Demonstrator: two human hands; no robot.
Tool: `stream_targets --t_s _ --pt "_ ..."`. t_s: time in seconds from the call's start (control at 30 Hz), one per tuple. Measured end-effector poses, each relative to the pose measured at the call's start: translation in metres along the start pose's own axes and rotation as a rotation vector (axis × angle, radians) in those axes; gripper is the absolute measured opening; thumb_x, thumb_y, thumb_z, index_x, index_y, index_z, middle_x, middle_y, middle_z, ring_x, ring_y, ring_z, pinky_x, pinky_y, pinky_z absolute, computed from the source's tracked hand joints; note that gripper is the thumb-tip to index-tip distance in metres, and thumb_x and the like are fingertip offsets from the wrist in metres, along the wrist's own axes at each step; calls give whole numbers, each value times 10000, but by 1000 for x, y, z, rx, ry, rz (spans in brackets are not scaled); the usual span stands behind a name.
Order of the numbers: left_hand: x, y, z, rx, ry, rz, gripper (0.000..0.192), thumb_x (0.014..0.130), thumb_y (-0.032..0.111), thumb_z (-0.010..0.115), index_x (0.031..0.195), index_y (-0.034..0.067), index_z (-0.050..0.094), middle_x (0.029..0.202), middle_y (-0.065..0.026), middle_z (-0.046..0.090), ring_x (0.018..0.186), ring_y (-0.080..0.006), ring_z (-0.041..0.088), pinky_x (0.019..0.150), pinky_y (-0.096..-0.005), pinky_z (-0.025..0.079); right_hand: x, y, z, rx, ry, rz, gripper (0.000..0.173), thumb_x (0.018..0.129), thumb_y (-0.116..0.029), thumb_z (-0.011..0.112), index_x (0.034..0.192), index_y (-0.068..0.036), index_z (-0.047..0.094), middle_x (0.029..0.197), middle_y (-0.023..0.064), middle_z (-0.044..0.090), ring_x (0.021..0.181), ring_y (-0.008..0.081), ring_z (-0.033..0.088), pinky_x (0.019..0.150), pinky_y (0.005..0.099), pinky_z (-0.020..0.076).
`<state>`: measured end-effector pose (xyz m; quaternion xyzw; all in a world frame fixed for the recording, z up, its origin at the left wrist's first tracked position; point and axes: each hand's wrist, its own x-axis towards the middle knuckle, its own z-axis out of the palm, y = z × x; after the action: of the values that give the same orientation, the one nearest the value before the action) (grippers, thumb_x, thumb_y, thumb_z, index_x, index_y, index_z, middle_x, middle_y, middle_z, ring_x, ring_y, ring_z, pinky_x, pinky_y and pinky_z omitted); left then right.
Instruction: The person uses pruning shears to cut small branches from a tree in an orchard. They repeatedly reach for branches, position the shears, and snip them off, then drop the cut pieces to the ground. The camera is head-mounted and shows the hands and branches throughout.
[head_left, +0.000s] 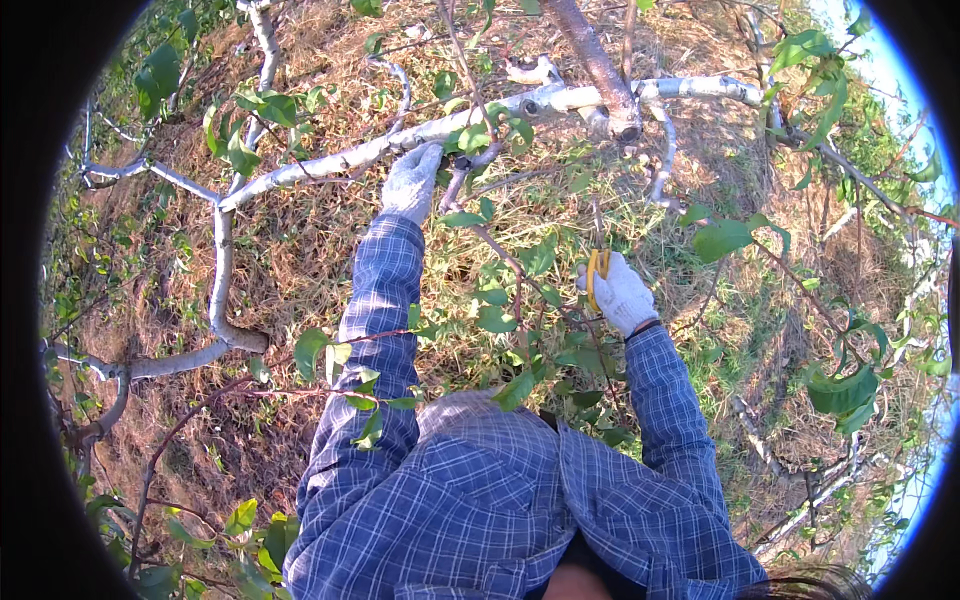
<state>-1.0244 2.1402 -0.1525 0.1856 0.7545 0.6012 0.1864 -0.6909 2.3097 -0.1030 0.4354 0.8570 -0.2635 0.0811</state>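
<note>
My left hand (412, 182), in a white knit glove, reaches up to the underside of a pale, whitish tree limb (360, 155). Its fingertips are at the limb beside some green leaves (472, 138), and what they may hold is hidden. Just right of that glove, a short crooked side branch (459, 177) forks into thin twigs. Lower and to the right, my right hand (624, 295), gloved likewise, is closed around the yellow handles (595, 279) of a pair of shears or scissors. The narrow blades (598, 217) point up, away from me, apart from the limb.
A thick brown branch (592, 60) meets the pale limb at upper center. Another whitish branch (221, 262) bends down at left. Thin leafy twigs (517, 270) cross between my arms, and more leaves (844, 390) hang at right. Dry grass (300, 247) covers the ground below.
</note>
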Motion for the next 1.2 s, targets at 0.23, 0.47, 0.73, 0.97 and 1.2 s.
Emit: stream_targets --t_s 0.23,0.47,0.73,0.97,1.2 --pt "-14 24 -4 131 55 90 417 995 376 589 1291 110 715 1256 -121 727 1171 -268 673 1044 -373 471 -10 -12 -34 -165 169 -160 597 896 -572 687 1229 -82 620 971 184 737 903 373 729 780 479 571" --pt "-15 48 1 10 89 419 347 928 130 698 1269 66 700 1151 -122 721 1076 -259 689 976 -361 528 -39 -41 -43 -278 223 -364 624 884 -606 651 1253 -105 620 948 180 737 847 366 727 736 486 564" --pt "0 54 -7 313 -181 592 172 908 50 703 1068 15 757 1122 -119 728 1027 -231 696 917 -354 560 -55 -40 -34 -227 151 -300 599 824 -502 733 1244 -86 635 917 131 750 865 352 729 758 474 560" --pt "-10 30 -15 -67 29 372 182 991 133 663 1093 2 738 997 -27 731 920 -126 646 850 -272 509 -75 -20 -33 -57 149 -253 701 854 -530 680 1360 -51 599 1002 198 733 939 381 720 816 468 564" --pt "-41 -2 -48 -195 296 199 202 992 122 642 1102 -15 743 1006 -48 731 932 -129 636 878 -280 506 -88 9 -31 331 164 -138 538 876 -423 749 1228 -38 622 1007 182 718 899 328 722 758 448 559"
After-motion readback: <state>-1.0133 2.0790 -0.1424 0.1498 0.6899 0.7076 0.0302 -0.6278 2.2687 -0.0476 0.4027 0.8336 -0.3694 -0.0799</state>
